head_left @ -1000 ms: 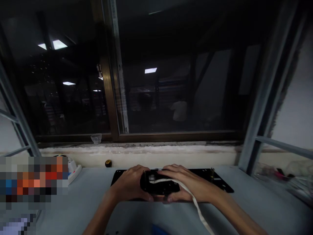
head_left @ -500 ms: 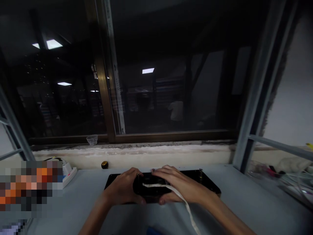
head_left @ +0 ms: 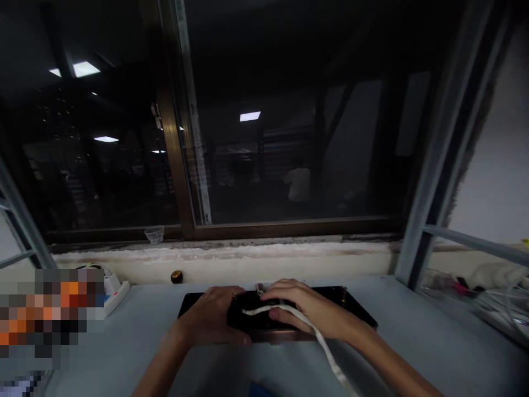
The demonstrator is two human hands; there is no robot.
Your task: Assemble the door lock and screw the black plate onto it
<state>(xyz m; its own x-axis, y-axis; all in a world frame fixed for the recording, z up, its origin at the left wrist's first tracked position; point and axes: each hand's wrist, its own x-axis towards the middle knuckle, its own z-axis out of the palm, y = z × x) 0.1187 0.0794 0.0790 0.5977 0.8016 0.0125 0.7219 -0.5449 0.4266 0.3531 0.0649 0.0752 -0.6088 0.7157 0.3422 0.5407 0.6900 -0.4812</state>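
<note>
A small black device (head_left: 252, 322) sits on a flat black plate (head_left: 355, 311) on the pale table. My left hand (head_left: 210, 320) is curled round the device's left side. From the right, my right hand (head_left: 306, 309) lies over its top, fingers bent down on it. A white strap (head_left: 326, 350) runs from the top of the device under my right hand and down toward me. The front of the device is hidden by my fingers.
A dark window with a brown frame (head_left: 182, 220) fills the wall ahead, a clear plastic cup (head_left: 154, 234) on its sill. A small round brass-topped knob (head_left: 177, 275) and a white power strip (head_left: 115, 288) lie at left. Grey metal rack posts (head_left: 417, 242) stand right, cables beyond.
My right thumb has come off the near edge of the device and the hand now lies flatter over its top. The view shifted slightly.
</note>
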